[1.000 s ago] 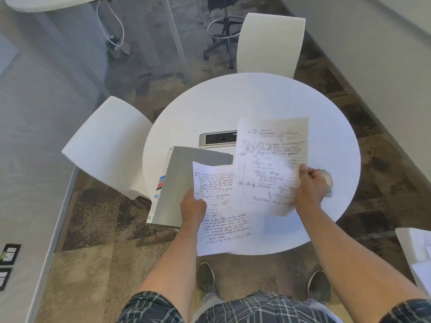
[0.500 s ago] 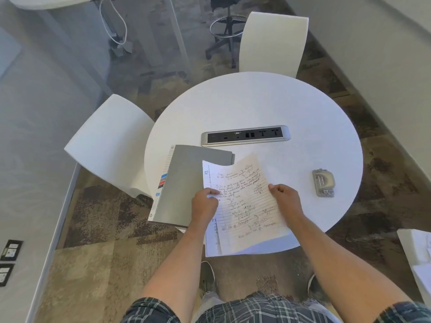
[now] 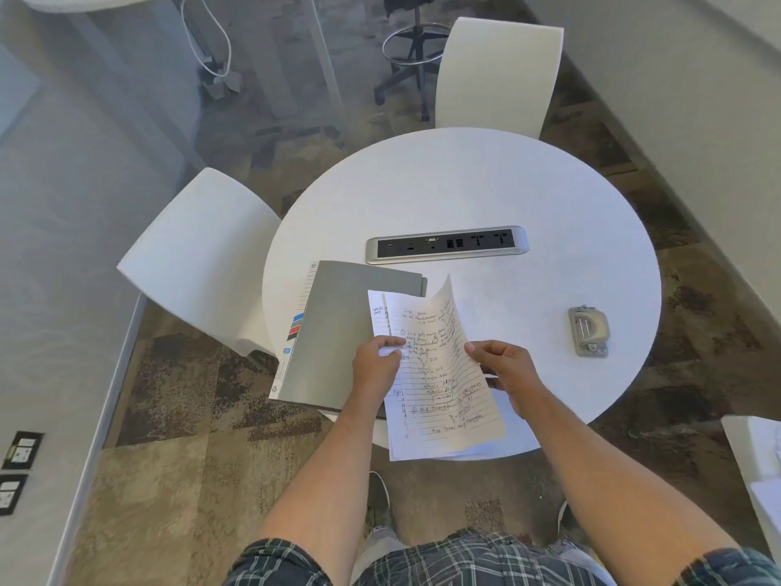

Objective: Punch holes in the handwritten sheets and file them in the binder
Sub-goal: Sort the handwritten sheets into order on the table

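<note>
Both hands hold the handwritten sheets (image 3: 439,387) stacked over the near edge of the round white table (image 3: 486,192). My left hand (image 3: 376,365) pinches their left edge. My right hand (image 3: 507,370) grips the right edge, and the top sheet curls upward at its far right corner. A closed grey binder (image 3: 338,332) with coloured tabs lies on the table left of the sheets, partly under them. The metal hole punch (image 3: 588,330) sits on the table at the right, apart from both hands.
A silver power strip (image 3: 447,244) is set into the table's middle. White chairs stand at the left (image 3: 198,264) and at the far side (image 3: 498,78). More white papers (image 3: 760,454) lie at the right edge of view. My shoes are under the table edge.
My right hand has brought its sheet down from over the power strip onto the sheet in my left hand, and both hands have squared the two into one stack.
</note>
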